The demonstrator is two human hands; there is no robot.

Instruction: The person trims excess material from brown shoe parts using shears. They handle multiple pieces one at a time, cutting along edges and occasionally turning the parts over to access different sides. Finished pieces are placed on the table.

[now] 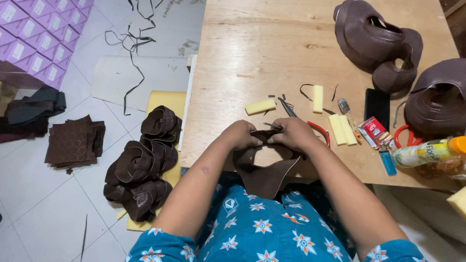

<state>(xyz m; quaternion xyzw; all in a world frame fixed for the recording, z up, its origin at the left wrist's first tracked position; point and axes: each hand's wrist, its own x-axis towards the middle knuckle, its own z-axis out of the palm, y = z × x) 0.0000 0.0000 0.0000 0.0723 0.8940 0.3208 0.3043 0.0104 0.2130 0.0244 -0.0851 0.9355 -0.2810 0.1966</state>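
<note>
Single head-worn camera, looking steeply down and forward from close above the lap, taking in the tabletop point(272, 43) edge and the floor point(43, 204) at left.

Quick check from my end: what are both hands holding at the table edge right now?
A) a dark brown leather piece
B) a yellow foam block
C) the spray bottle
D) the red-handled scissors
A: the left hand and right hand both pinch the top of the dark brown leather piece, which hangs over the table edge; the foam blocks lie untouched.

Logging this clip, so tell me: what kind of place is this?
Probably a small leather-goods workshop: both hands fold a dark brown leather piece at a plywood table, with finished pieces stacked alongside and scissors.
</note>
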